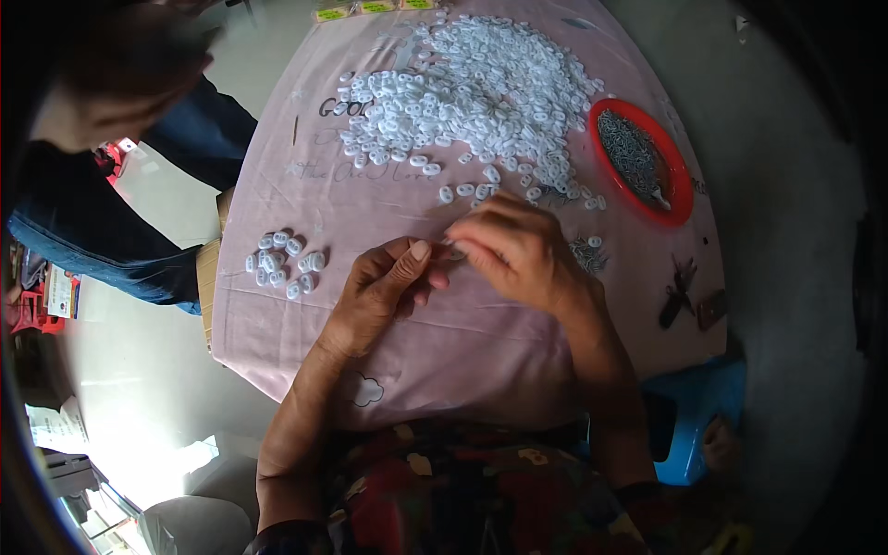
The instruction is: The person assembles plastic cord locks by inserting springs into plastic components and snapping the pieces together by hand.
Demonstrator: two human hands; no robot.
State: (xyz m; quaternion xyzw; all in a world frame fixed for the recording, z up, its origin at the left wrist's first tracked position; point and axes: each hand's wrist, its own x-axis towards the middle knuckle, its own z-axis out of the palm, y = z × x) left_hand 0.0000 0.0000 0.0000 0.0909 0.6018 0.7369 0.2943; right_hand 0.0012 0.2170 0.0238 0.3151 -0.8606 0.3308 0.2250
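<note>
A small white piece (453,248) sits between the fingertips of both hands, over the middle of the counter (462,342). The left hand (384,291) and right hand (518,250) pinch it together; its shape is mostly hidden. Behind lies a big pile of white rings (472,92), at left a small group (282,264), at right a red dish (680,199) of dark metal parts. A pink cloth covers the counter; another person in blue stands at left.

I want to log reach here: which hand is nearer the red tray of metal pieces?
Right. The right hand lies just left of and below the red tray; the left hand sits farther left, beyond the right one.
</note>
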